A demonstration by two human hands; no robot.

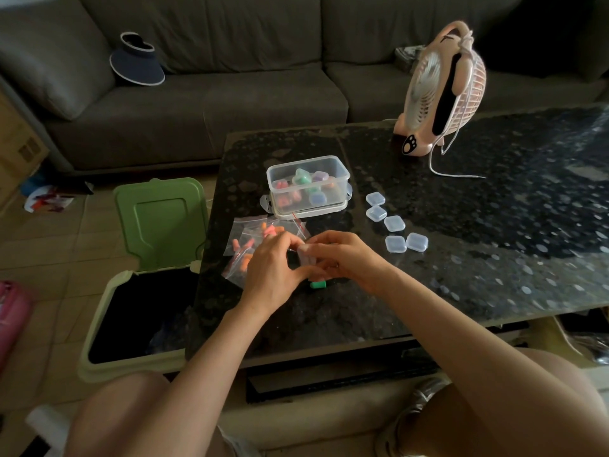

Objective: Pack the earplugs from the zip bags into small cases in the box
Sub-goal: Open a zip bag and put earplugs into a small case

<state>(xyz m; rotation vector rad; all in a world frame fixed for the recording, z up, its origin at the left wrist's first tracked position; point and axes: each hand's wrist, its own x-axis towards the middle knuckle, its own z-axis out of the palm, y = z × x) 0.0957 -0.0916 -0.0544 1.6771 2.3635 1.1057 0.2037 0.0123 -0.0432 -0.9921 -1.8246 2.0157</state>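
A clear plastic box (308, 184) with several filled small cases stands on the dark table (461, 258). Just in front of it lie zip bags (253, 242) of orange earplugs. My left hand (272, 268) and my right hand (346, 262) meet over the table's near part, both pinching a small clear zip bag (304, 255) between them. A green earplug (318, 284) lies on the table under my right hand. Several empty clear small cases (393, 223) sit in a row to the right of the box.
A pink desk fan (441, 90) with a white cable stands at the table's far side. A green-lidded bin (158, 225) is open left of the table. A grey sofa (230, 94) with a dark visor hat lies behind.
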